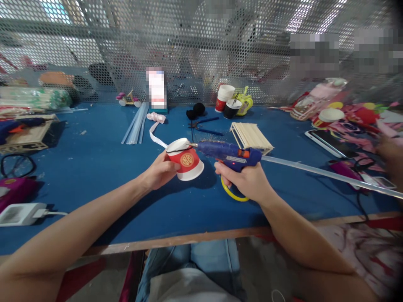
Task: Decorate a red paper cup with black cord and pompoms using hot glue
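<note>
My left hand (159, 172) is closed around a red and white paper cup (185, 159), held upside down and tilted over the blue table (103, 167). My right hand (244, 178) grips a blue hot glue gun (229, 153) with a yellow trigger loop. The gun's metal nozzle touches the cup's white base. A long clear glue stick (330, 176) juts out of the gun's back toward the right.
A stack of wooden sticks (250, 136), scissors (203, 126), a pink ribbon (155, 121), clear glue sticks (137, 123) and more cups (226, 100) lie farther back. A phone (325, 142) and pink craft clutter sit at the right, where another person's hand (390, 155) shows. Perforated metal mesh (195, 46) closes the back.
</note>
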{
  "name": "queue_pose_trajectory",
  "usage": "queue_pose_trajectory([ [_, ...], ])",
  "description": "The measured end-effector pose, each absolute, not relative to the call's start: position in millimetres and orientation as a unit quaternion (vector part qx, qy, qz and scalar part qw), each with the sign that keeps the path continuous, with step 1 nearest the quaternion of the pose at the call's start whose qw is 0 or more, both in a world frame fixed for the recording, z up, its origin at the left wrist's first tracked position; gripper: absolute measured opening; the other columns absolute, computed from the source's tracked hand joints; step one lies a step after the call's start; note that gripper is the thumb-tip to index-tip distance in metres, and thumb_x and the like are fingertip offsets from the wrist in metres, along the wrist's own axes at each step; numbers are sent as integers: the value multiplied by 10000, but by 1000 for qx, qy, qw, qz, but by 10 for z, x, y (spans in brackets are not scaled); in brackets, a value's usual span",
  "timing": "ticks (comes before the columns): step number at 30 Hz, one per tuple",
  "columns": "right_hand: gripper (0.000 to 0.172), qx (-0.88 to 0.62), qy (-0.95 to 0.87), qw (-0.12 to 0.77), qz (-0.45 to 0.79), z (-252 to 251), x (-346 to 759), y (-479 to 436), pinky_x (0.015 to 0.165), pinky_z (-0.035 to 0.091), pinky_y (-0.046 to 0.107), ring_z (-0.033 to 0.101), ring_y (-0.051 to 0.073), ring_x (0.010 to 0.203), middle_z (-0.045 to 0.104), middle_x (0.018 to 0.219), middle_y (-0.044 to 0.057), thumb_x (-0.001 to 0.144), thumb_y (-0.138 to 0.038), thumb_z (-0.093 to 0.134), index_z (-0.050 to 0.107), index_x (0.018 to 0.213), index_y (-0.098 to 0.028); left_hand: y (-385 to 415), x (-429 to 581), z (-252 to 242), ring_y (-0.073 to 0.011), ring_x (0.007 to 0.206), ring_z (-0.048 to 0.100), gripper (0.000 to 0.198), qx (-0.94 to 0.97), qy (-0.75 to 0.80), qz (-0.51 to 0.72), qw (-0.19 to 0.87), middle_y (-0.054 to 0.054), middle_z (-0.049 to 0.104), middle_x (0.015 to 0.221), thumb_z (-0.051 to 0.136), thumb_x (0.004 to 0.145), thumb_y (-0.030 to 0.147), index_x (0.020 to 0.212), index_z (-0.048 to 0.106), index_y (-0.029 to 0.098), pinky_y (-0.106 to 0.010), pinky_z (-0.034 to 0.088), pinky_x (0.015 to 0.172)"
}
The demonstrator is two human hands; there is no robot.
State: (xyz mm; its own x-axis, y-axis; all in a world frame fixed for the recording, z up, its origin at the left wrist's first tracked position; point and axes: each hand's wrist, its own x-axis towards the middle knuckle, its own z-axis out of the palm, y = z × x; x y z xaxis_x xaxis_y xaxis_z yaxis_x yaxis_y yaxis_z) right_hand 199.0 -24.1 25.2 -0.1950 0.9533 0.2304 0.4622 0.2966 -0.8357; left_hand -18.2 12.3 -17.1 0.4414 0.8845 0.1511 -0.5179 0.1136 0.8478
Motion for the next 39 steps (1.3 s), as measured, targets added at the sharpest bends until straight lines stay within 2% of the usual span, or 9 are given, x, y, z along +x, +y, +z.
queue_pose_trajectory([
  [10,193,-438,-623,430,485,346,2111,-71,404,360,207,429,60,392,481,466,-67,777,-321,637,610,849,-143,143,-199,-183,-233,989,604,532,451,225,491,711,-62,667,1048,701,595,171,1117,597,192,-369,424,926],
  [14,257,-496,-578,496,417,415,2303,156,488,422,203,522,77,519,570,588,-13,678,-359,733,611,729,-138,181,-212,-217,-220,975,605,543,440,226,500,711,-53,664,1045,703,602,160,1129,580,202,-345,439,898],
  [17,335,-537,-570,507,360,445,2495,394,476,421,210,520,84,511,583,612,7,681,-458,712,610,720,-141,184,-215,-217,-208,953,611,545,430,231,501,714,-51,667,1034,710,597,148,1126,584,193,-331,450,886],
  [20,388,-618,-577,461,270,437,2693,635,455,406,225,486,86,448,550,544,11,740,-515,629,562,621,-152,175,-215,-205,-198,935,615,572,420,238,505,715,-47,672,1017,727,579,135,1131,586,187,-319,462,871],
  [23,393,-733,-572,343,130,384,2859,828,503,426,257,569,151,503,579,514,43,758,-523,589,559,604,-163,170,-215,-202,-191,920,620,583,423,241,504,714,-48,677,1009,736,578,137,1139,586,183,-310,474,851],
  [28,506,-808,-569,150,1,245,2935,970,680,465,361,650,311,845,689,828,171,798,-595,462,652,712,-134,172,-222,-214,-188,936,620,595,429,242,502,711,-47,671,1036,731,595,134,1166,576,197,-305,474,856],
  [31,540,-827,-549,117,-17,207,2877,965,747,464,383,626,330,970,670,1008,199,800,-602,456,666,921,-120,173,-226,-207,-199,936,620,566,440,237,494,711,-56,670,1036,718,610,140,1157,578,184,-317,474,854],
  [35,541,-851,-511,111,-41,232,2822,920,776,456,401,613,334,992,649,1035,222,780,-526,550,594,1086,-82,161,-221,-168,-210,936,620,571,443,243,492,709,-59,673,1028,710,604,150,1157,571,175,-334,465,862],
  [39,379,-815,-540,178,-117,279,2764,809,807,439,423,571,336,1035,606,1090,226,783,-391,599,615,1009,-88,121,-212,-108,-240,916,628,624,429,251,480,722,-66,680,999,703,579,174,1185,553,181,-371,465,845],
])
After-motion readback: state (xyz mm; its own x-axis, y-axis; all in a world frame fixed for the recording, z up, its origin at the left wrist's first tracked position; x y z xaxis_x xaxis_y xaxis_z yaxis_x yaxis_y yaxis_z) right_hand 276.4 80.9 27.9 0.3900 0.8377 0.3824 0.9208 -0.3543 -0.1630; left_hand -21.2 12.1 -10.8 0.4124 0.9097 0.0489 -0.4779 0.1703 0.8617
